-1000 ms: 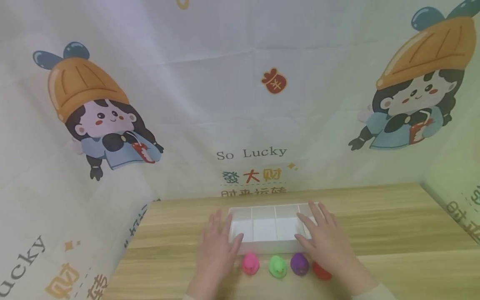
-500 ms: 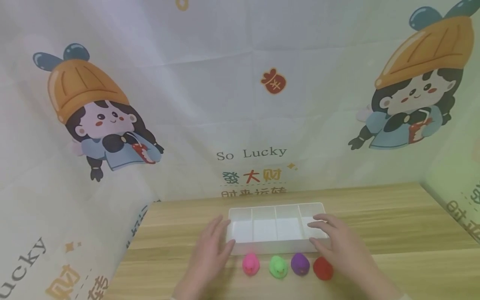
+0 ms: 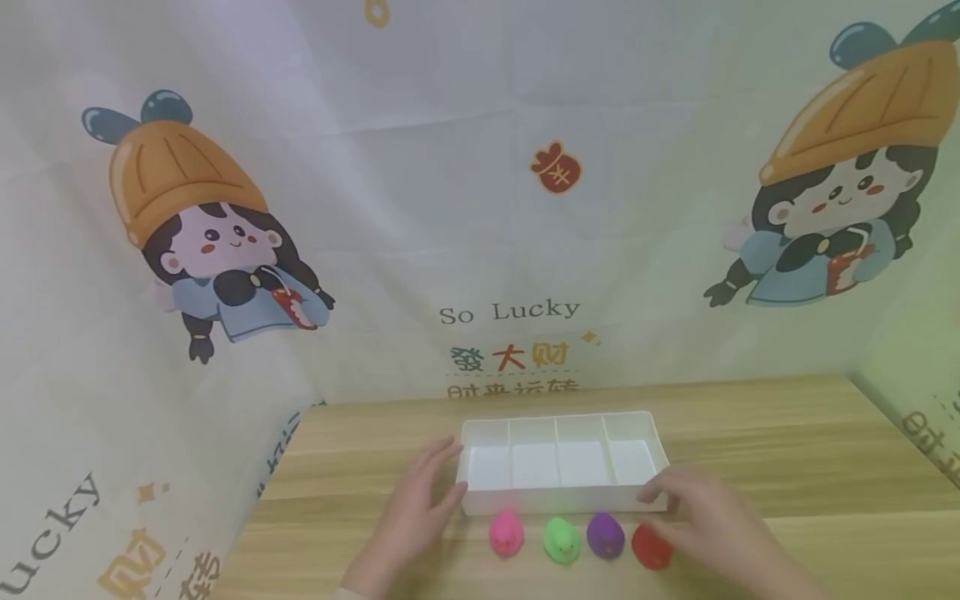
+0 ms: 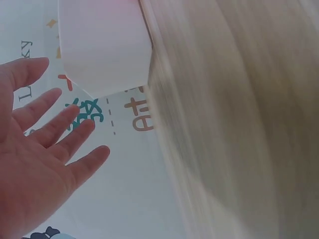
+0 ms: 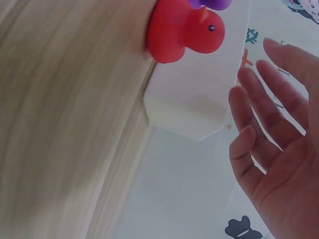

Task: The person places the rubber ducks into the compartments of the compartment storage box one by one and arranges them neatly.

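Note:
A white box with a row of compartments sits on the table. In front of it stand a pink rubber duck, a green duck, a purple duck and a red duck. At the box's left end is my left hand, fingers spread; the left wrist view shows it apart from the box. My right hand hovers by the box's right front corner, nearest the red duck, its fingers loosely bent. In the right wrist view that hand holds nothing and is apart from the red duck.
The wooden table spreads out on both sides of the box. A pale printed cloth hangs behind the table and along its sides.
My right hand has drawn back from over the box's right compartment to its front corner beside the red duck. The left hand has shifted slightly left. The head view has moved a little.

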The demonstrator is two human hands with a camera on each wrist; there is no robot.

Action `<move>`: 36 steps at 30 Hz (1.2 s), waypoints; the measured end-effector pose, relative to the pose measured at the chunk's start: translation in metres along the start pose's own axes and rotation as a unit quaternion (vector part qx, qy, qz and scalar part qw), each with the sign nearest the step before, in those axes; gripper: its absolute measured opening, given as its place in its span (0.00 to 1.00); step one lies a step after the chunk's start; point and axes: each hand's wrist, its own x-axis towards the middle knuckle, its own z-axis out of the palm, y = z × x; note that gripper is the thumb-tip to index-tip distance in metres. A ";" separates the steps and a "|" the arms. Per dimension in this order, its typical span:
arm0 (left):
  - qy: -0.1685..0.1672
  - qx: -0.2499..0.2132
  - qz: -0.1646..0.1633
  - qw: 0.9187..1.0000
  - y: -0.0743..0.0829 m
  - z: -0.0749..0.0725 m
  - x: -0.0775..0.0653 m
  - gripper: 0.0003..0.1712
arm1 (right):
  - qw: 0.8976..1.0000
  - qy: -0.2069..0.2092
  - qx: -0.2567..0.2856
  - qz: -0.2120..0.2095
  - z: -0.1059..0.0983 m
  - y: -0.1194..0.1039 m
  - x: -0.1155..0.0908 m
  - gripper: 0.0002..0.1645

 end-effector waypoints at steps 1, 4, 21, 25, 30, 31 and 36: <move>0.000 -0.001 0.000 1.000 -0.001 0.000 0.001 0.32 | 1.000 -0.010 0.003 0.003 0.000 0.001 -0.001 0.12; 0.002 -0.004 0.005 1.000 -0.003 0.000 0.002 0.32 | 0.999 -0.039 0.010 0.014 0.001 0.004 -0.005 0.10; -0.007 -0.022 0.032 0.999 -0.012 0.007 0.007 0.29 | 0.981 -0.158 0.080 0.081 0.005 0.016 -0.011 0.18; -0.009 -0.022 0.034 0.999 -0.013 0.008 0.008 0.29 | 0.982 -0.156 0.085 0.062 0.006 0.019 -0.011 0.18; -0.011 -0.027 0.032 0.999 -0.015 0.008 0.009 0.30 | 0.982 -0.160 0.089 0.051 0.007 0.020 -0.012 0.18; -0.011 -0.029 0.030 0.999 -0.016 0.008 0.009 0.30 | 0.982 -0.161 0.088 0.051 0.007 0.020 -0.012 0.18; -0.018 -0.045 0.021 0.999 -0.020 0.007 0.010 0.31 | 0.982 -0.162 0.074 0.058 0.009 0.022 -0.013 0.19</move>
